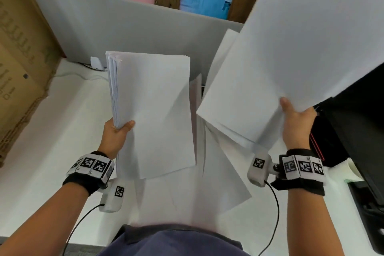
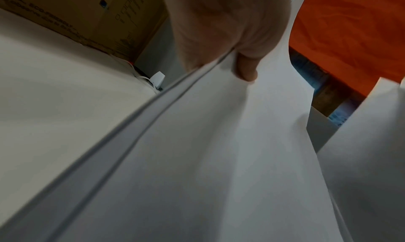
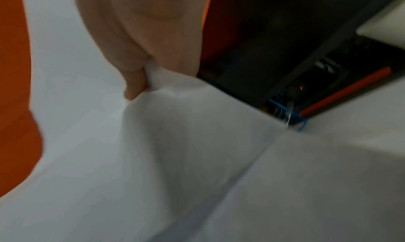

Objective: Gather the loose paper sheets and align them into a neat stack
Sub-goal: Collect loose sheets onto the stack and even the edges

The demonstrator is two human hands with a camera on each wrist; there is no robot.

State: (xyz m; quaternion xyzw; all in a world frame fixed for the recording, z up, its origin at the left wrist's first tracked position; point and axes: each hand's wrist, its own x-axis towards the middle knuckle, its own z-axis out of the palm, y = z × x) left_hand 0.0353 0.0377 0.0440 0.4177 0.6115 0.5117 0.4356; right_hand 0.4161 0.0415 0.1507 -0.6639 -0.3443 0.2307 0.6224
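My left hand [image 1: 118, 131] grips a thick stack of white sheets [image 1: 153, 110] by its near left corner, thumb on top, lifted above the white table [image 1: 52, 141]. In the left wrist view the thumb [image 2: 246, 69] presses on the stack [image 2: 197, 159]. My right hand [image 1: 295, 122] pinches a thinner bunch of white sheets [image 1: 301, 48], raised and tilted to the right; the right wrist view shows its thumb [image 3: 133, 83] on that paper [image 3: 109, 150]. More loose sheets [image 1: 224, 183] lie fanned on the table beneath both bundles.
A grey partition panel [image 1: 124, 27] stands behind the table. Cardboard boxes [image 1: 20, 58] rise at the left. A black machine [image 1: 357, 131] sits at the right edge, with a small white plug and cable [image 1: 96, 63] near the partition.
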